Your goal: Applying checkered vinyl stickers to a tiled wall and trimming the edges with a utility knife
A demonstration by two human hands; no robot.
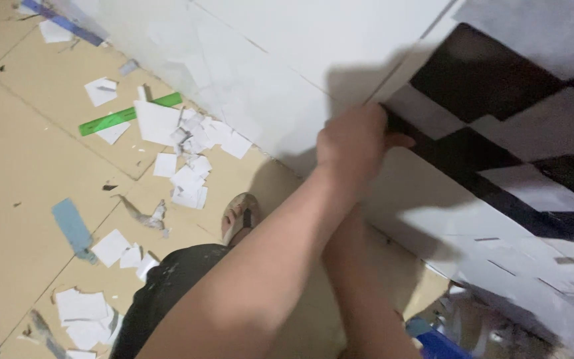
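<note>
Against the wall, just ahead of the person's raised arm, one hand point(357, 143) presses on a black strip point(433, 149) that runs diagonally, from the hand's fingertips down and away to the right across the white wall point(267, 80). That hand is curled, knuckles toward the camera, with a thumb or finger poking out to the right on the strip's upper-left end; it looks pinched or pressed on the strip's edge, though the fingers themselves are hidden behind the back of the hand. Two forearms overlap below it, and which one carries this hand is hard to tell; by its line it seems to be the left, with the right forearm crossing beneath, and the right hand is out of sight, so its state cannot be told. The strip's long axis slopes from upper left to lower right, joining other black bands point(486, 73) that form an angular pattern beyond the hand to the right. So the strip lies directly at and to the right of the visible hand, which is plainly the nearer one. Left of the arms, lower down on the tan floor point(21, 166), lie white paper scraps point(187, 176), a green ruler point(127, 114), and a sandalled foot point(239, 216) near the base of the wall.
</note>
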